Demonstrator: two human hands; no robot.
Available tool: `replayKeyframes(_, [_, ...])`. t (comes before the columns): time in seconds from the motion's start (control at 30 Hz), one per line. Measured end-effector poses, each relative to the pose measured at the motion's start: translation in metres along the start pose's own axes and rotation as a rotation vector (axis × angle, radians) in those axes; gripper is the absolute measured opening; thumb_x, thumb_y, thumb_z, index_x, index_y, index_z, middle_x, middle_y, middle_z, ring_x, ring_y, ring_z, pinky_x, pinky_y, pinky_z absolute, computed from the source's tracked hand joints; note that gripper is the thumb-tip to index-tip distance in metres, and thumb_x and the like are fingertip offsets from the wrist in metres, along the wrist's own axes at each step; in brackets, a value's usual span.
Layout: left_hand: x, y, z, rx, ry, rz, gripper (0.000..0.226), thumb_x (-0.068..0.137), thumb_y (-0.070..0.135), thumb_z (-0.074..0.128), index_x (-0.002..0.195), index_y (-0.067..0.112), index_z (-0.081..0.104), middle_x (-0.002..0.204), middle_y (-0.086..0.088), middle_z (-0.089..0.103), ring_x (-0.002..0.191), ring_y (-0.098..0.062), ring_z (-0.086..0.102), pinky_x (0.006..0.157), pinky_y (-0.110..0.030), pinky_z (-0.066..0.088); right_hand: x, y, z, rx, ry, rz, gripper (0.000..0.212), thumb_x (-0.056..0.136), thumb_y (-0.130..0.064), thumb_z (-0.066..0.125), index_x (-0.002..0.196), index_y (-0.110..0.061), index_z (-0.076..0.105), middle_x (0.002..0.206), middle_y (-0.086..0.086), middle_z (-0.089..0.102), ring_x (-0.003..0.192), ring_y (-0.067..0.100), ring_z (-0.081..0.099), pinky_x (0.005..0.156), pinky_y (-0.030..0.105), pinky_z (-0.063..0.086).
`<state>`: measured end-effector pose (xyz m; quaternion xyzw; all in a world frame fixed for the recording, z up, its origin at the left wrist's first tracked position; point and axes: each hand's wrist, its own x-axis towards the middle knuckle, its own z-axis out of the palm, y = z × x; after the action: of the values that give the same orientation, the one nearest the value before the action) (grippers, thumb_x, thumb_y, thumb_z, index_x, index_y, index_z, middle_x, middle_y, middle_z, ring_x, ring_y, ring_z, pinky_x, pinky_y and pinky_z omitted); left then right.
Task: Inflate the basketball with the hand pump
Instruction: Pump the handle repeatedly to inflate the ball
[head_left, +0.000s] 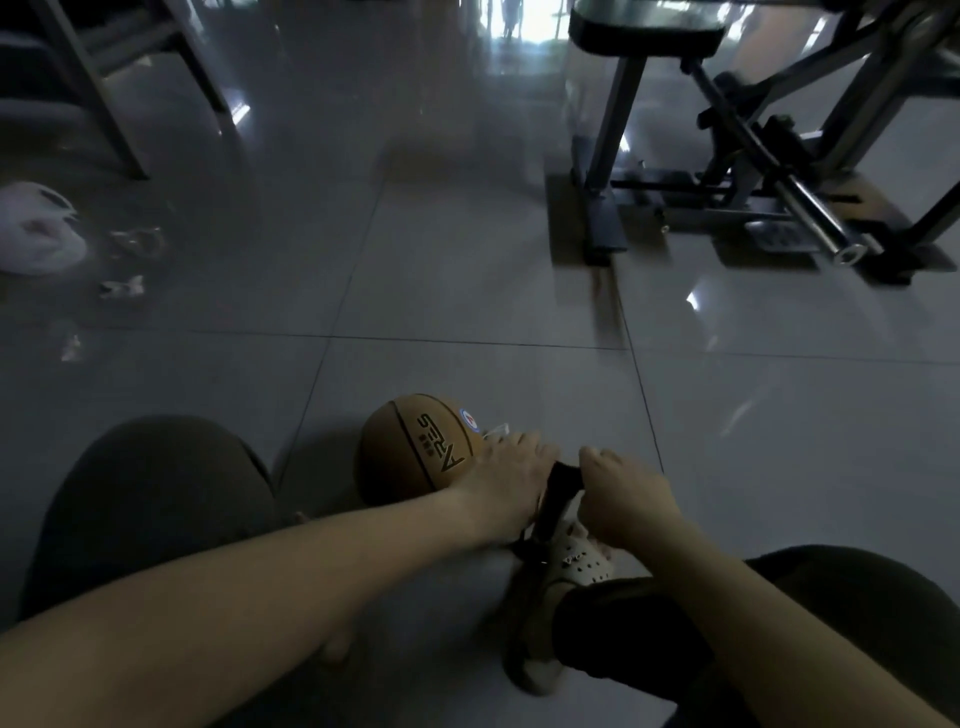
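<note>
Basketball (415, 449) sits on the floor (467, 291), low in the middle of the frame. Left hand (511, 478) and right hand (623, 499) both hold tight round the black pump (558, 493) just right of it. Pumping seems begun; how full, I cannot tell

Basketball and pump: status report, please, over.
Grip: left hand and right hand hold pump handle. The basketball on floor beside left hand. Below handle, white shoe.
</note>
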<state>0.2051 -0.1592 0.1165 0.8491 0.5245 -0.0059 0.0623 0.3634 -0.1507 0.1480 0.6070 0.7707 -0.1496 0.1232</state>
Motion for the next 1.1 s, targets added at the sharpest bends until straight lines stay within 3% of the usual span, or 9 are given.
replayKeyframes(0.07, [0.006, -0.003, -0.027, -0.031, 0.138, 0.026, 0.027, 0.087, 0.020, 0.046, 0.114, 0.016, 0.049, 0.109, -0.007, 0.054, 0.100, -0.028, 0.053, 0.080, -0.037, 0.036, -0.008, -0.002, -0.031, 0.019, 0.144, -0.010, 0.010, 0.091, -0.020, 0.052, 0.097, -0.018, 0.044, 0.092, 0.001, 0.050, 0.081, 0.023, 0.053, 0.069, 0.036, 0.045])
replayKeyframes(0.2, [0.017, -0.010, -0.065, -0.032, 0.295, 0.028, 0.021, 0.089, 0.024, 0.049, 0.108, 0.016, 0.052, 0.100, -0.006, 0.056, 0.087, -0.027, 0.052, 0.072, -0.035, 0.031, -0.010, 0.000, -0.064, 0.076, 0.278, -0.027, 0.010, 0.092, -0.024, 0.051, 0.096, -0.017, 0.045, 0.084, 0.000, 0.049, 0.074, 0.022, 0.052, 0.062, 0.035, 0.041])
replayKeyframes(0.3, [0.015, -0.006, -0.042, -0.027, 0.240, 0.065, 0.023, 0.090, 0.025, 0.043, 0.108, 0.014, 0.052, 0.101, -0.008, 0.057, 0.087, -0.027, 0.054, 0.068, -0.033, 0.033, -0.004, 0.003, -0.044, 0.046, 0.194, -0.056, 0.013, 0.093, -0.021, 0.049, 0.104, -0.016, 0.044, 0.095, 0.005, 0.053, 0.083, 0.025, 0.053, 0.067, 0.036, 0.045])
replayKeyframes(0.4, [0.014, 0.002, -0.007, -0.026, 0.124, 0.020, 0.044, 0.084, 0.025, 0.020, 0.110, 0.010, 0.053, 0.105, -0.012, 0.057, 0.090, -0.030, 0.056, 0.064, -0.034, 0.034, 0.008, 0.008, -0.010, 0.020, 0.114, -0.049, 0.013, 0.093, -0.016, 0.047, 0.105, -0.015, 0.042, 0.100, 0.007, 0.051, 0.085, 0.024, 0.047, 0.069, 0.033, 0.040])
replayKeyframes(0.53, [0.017, 0.003, 0.030, -0.046, 0.022, -0.029, 0.045, 0.086, 0.027, 0.012, 0.112, 0.010, 0.044, 0.108, -0.016, 0.053, 0.097, -0.032, 0.052, 0.081, -0.041, 0.048, 0.025, 0.012, 0.025, 0.014, 0.007, -0.036, 0.019, 0.090, -0.014, 0.051, 0.106, -0.014, 0.042, 0.105, 0.008, 0.052, 0.096, 0.027, 0.054, 0.075, 0.035, 0.048])
replayKeyframes(0.67, [0.013, 0.010, 0.053, -0.108, 0.001, -0.058, 0.026, 0.095, 0.023, 0.035, 0.114, 0.010, 0.047, 0.113, -0.014, 0.050, 0.097, -0.029, 0.048, 0.075, -0.037, 0.041, 0.034, 0.011, 0.048, 0.021, -0.090, -0.014, 0.015, 0.093, -0.014, 0.051, 0.102, -0.015, 0.039, 0.108, 0.009, 0.052, 0.101, 0.029, 0.054, 0.077, 0.036, 0.050])
replayKeyframes(0.77, [0.016, 0.010, 0.059, -0.118, -0.039, -0.083, 0.025, 0.098, 0.022, 0.040, 0.117, 0.009, 0.047, 0.117, -0.014, 0.049, 0.100, -0.029, 0.047, 0.079, -0.038, 0.042, 0.038, 0.011, 0.060, 0.033, -0.104, -0.003, 0.012, 0.095, -0.013, 0.048, 0.101, -0.015, 0.038, 0.108, 0.010, 0.052, 0.100, 0.029, 0.054, 0.073, 0.034, 0.045])
replayKeyframes(0.93, [0.015, 0.008, 0.054, -0.098, -0.059, -0.047, 0.023, 0.099, 0.021, 0.041, 0.119, 0.010, 0.046, 0.119, -0.013, 0.047, 0.102, -0.028, 0.046, 0.075, -0.033, 0.031, 0.036, 0.008, 0.056, 0.021, -0.171, 0.007, 0.021, 0.095, -0.015, 0.051, 0.112, -0.012, 0.040, 0.115, 0.013, 0.051, 0.108, 0.031, 0.053, 0.084, 0.038, 0.048])
replayKeyframes(1.1, [0.009, -0.004, 0.034, 0.006, -0.149, 0.031, 0.032, 0.096, 0.023, 0.043, 0.126, 0.014, 0.044, 0.120, -0.012, 0.050, 0.110, -0.030, 0.051, 0.095, -0.043, 0.043, 0.015, -0.002, 0.030, -0.053, -0.230, -0.019, 0.026, 0.096, -0.020, 0.052, 0.120, -0.014, 0.044, 0.119, 0.007, 0.055, 0.107, 0.027, 0.058, 0.084, 0.035, 0.048])
